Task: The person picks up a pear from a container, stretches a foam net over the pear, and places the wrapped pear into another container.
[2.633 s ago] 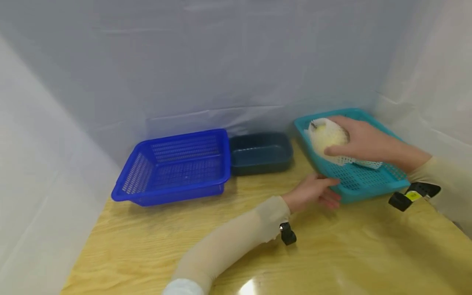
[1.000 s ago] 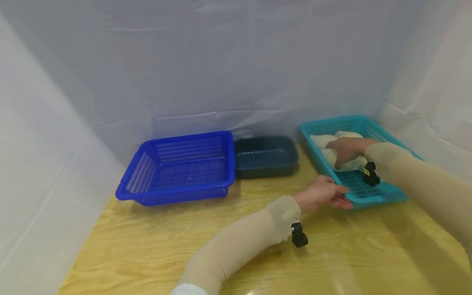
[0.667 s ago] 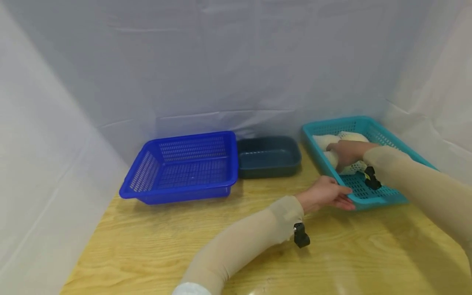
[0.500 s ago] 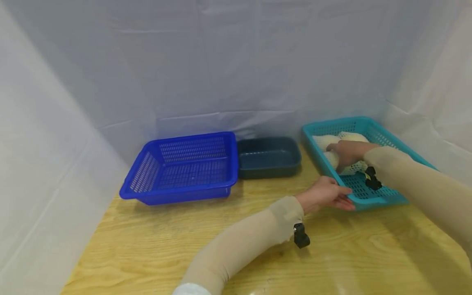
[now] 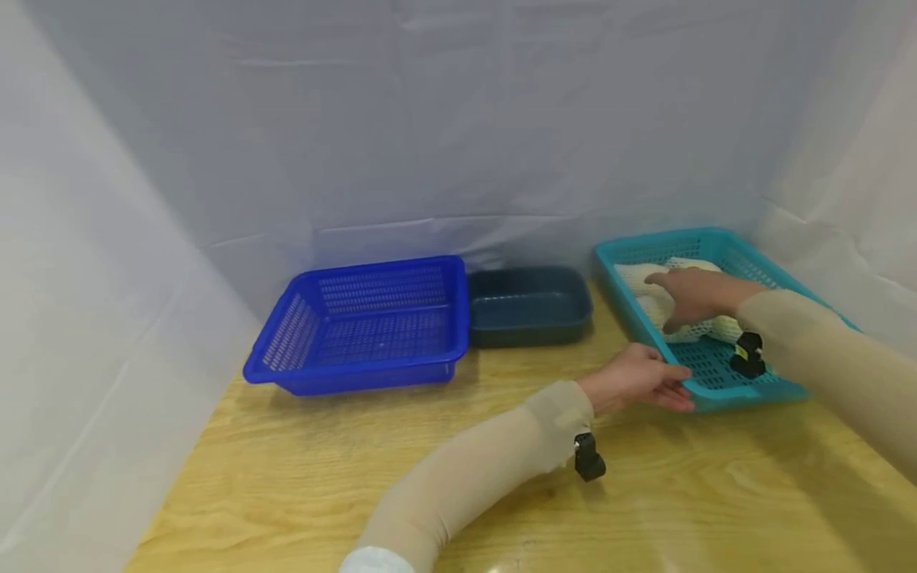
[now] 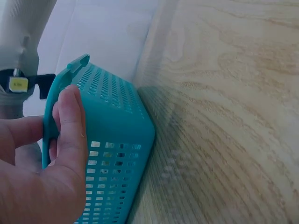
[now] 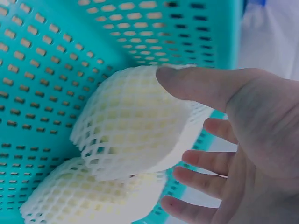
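Observation:
At the right, a turquoise basket (image 5: 745, 395) holds several pale yellow pears (image 5: 636, 277), each wrapped in a white foam net. My left hand (image 5: 640, 379) pinches the basket's near left corner rim, thumb over it and fingers (image 6: 72, 126) against the outer wall. Over the fruit is my right hand (image 5: 705, 293), its fingers spread apart. In the right wrist view, its thumb lies at the top of one netted pear (image 7: 135, 116), while the other fingers stand off that pear's side. A second netted pear (image 7: 86, 198) sits just below it.
A dark blue perforated basket (image 5: 387, 370) stands on the wooden table (image 5: 344, 461) at the left. Between the two baskets is a dark teal tub (image 5: 530, 333). A pale sheet (image 5: 458, 119) hangs behind them and along both sides.
The right hand lowered a netted pear into the turquoise basket, then spread its fingers and drew back slightly to the right. The left hand came to the basket's rim and took hold of it.

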Available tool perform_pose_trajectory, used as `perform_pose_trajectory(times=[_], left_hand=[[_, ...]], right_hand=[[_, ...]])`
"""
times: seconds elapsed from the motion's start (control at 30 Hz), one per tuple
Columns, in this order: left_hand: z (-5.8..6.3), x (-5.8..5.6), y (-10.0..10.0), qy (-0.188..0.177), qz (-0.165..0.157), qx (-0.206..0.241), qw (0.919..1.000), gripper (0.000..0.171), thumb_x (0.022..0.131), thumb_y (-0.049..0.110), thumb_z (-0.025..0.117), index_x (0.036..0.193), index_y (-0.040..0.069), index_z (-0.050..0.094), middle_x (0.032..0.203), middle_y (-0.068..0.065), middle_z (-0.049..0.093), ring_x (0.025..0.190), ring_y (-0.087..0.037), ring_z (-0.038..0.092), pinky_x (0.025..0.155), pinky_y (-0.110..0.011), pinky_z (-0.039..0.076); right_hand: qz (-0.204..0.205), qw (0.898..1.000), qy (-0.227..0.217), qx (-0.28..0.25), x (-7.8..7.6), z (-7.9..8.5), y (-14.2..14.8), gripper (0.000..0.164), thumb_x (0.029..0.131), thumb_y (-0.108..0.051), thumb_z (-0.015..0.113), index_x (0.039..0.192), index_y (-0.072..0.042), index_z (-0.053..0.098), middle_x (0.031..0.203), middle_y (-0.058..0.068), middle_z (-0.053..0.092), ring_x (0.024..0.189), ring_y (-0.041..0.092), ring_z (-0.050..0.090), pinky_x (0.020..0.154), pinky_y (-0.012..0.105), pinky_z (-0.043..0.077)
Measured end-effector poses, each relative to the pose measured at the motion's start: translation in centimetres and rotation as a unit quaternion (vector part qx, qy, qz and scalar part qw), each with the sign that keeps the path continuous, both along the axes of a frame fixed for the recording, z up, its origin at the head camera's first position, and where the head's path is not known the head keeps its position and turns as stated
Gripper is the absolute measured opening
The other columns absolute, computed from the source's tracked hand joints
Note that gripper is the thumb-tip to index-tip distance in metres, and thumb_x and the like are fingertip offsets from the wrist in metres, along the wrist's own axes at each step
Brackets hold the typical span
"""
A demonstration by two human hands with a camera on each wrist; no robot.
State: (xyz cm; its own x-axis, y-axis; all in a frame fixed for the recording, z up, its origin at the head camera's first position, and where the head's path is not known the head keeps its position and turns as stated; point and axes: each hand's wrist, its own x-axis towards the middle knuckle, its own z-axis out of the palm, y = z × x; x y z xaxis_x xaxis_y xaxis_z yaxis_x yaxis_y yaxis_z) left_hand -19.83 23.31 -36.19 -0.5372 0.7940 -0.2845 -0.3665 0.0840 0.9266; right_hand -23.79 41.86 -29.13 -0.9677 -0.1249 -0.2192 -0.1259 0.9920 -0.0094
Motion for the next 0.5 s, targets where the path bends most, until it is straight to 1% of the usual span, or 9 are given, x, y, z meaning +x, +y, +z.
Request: perform_pose_trajectory(times=[0.17,0.3,0.37,0.43,0.5], left_hand=[[-0.1,-0.2,-0.6,0.028,-0.006,-0.022,0.9993,0.018,0.098,0.013,0.065,0.09,-0.003,0.068,0.076,-0.018,0.071,0.099,-0.047,0.069,0.092,-0.053,0.055],[-0.1,-0.7,-1.7,0.056,-0.005,-0.028,0.998,0.026,0.099,0.023,0.066,0.101,-0.003,0.069,0.085,-0.025,0.072,0.1,-0.048,0.068,0.091,-0.053,0.056],[0.0,-0.9,-2.6,0.083,-0.01,-0.033,0.9959,0.029,0.099,0.027,0.064,0.103,-0.001,0.069,0.091,-0.027,0.072,0.1,-0.047,0.069,0.091,-0.052,0.056],[0.3,-1.1,-3.6,0.108,-0.009,-0.028,0.9937,0.029,0.1,0.026,0.063,0.102,-0.002,0.067,0.095,-0.028,0.071,0.1,-0.048,0.068,0.091,-0.053,0.056],[0.7,-1.3,-4.8,0.147,-0.006,-0.028,0.9888,0.026,0.1,0.025,0.062,0.103,-0.001,0.065,0.098,-0.026,0.071,0.099,-0.045,0.069,0.09,-0.05,0.057]], right_hand=[[0.026,0.999,0.039,-0.004,1.3,1.3,-1.3,0.085,0.08,-0.02,0.084,0.15,0.001,0.04,0.148,0.036,0.041,0.134,0.058,0.038,0.091,0.067,0.046],[0.037,0.997,0.066,-0.004,2.6,2.2,-2.6,0.083,0.084,-0.023,0.081,0.153,-0.004,0.039,0.151,0.031,0.042,0.134,0.054,0.041,0.093,0.066,0.046],[0.044,0.995,0.084,-0.009,3.4,2.6,-3.5,0.08,0.086,-0.025,0.079,0.154,-0.007,0.039,0.152,0.027,0.042,0.135,0.052,0.043,0.095,0.066,0.045],[0.052,0.993,0.105,-0.016,4.3,3.0,-4.3,0.077,0.089,-0.029,0.076,0.154,-0.01,0.04,0.153,0.024,0.043,0.135,0.049,0.045,0.097,0.066,0.045],[0.056,0.99,0.129,-0.03,5.0,3.3,-5.3,0.073,0.091,-0.031,0.074,0.154,-0.012,0.041,0.153,0.022,0.044,0.133,0.047,0.047,0.096,0.064,0.046]])
